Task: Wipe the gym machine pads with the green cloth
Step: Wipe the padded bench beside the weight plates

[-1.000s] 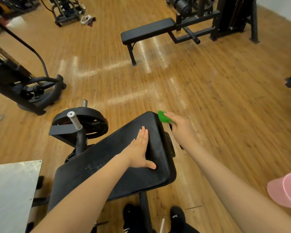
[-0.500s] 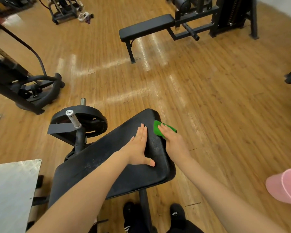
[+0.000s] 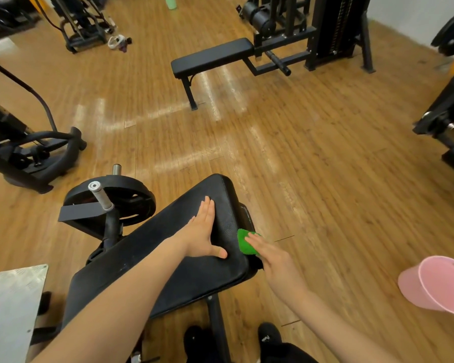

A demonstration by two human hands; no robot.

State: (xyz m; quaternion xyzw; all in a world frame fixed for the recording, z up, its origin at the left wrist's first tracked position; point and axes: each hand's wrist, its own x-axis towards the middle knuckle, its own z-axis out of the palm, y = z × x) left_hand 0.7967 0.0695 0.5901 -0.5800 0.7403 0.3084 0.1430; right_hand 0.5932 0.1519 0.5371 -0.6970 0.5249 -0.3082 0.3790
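The green cloth lay against the right-hand edge of the black pad, near its closer corner. The right hand pressed it there with fingers stretched out straight over the cloth, not curled around it. The left hand rested flat on top of the pad, fingers straight and together, thumb spread toward the cloth. Left of the pad a black weight plate sat on a metal peg. A flat bench stood farther off on the wooden floor, and a pink bucket stood at the right.
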